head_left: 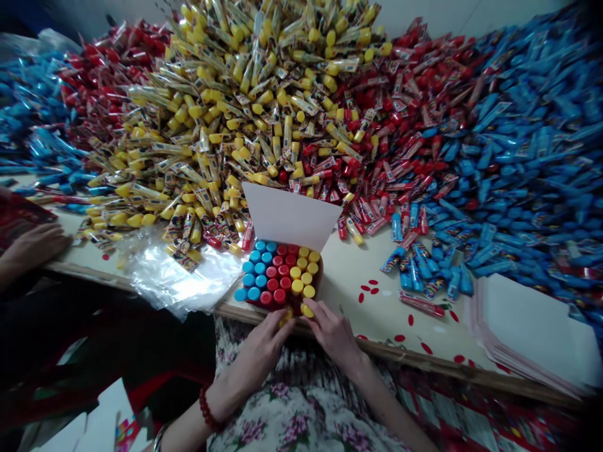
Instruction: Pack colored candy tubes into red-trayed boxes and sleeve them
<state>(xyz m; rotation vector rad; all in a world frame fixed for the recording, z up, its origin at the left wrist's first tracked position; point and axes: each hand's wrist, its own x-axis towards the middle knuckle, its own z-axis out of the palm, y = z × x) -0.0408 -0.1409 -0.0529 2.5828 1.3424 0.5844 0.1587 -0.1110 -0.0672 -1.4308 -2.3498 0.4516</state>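
Observation:
An open display box with a white lid flap stands at the table's front edge. It is packed upright with rows of blue, red and yellow tube caps. My left hand grips a yellow-capped tube at the box's near side. My right hand pinches another yellow cap beside it. The lower ends of the tubes are hidden inside the box.
Huge heaps of yellow, red and blue wrapped tubes cover the table's back. A clear plastic bag lies to the left, a stack of white cards to the right. A co-worker's hand rests at far left.

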